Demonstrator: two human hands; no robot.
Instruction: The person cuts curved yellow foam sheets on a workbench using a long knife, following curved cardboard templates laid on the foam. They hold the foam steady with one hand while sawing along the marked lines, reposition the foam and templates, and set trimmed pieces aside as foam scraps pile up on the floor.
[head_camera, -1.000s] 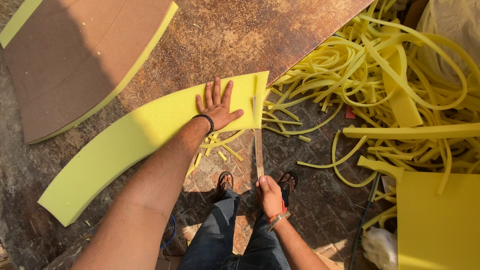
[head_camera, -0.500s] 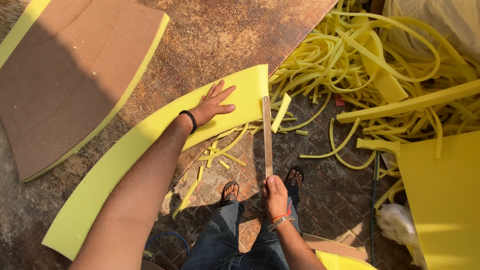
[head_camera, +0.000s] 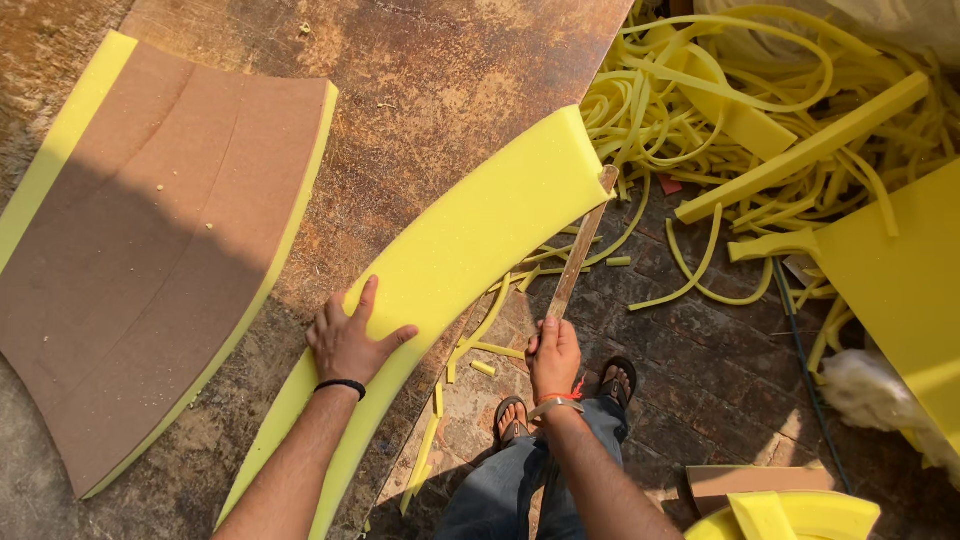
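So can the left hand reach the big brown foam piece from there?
Probably yes. The left hand rests flat on the yellow foam strip, and the brown foam piece lies just beside it on the same table, with nothing between them.

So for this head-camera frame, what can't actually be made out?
- Right hand wraps the handle of the long blade: the handle is hidden.
- Curved yellow foam strip: its lower end is cut off behind the left hand and forearm at the bottom edge.
- Foam offcut pile: runs out of the top edge.
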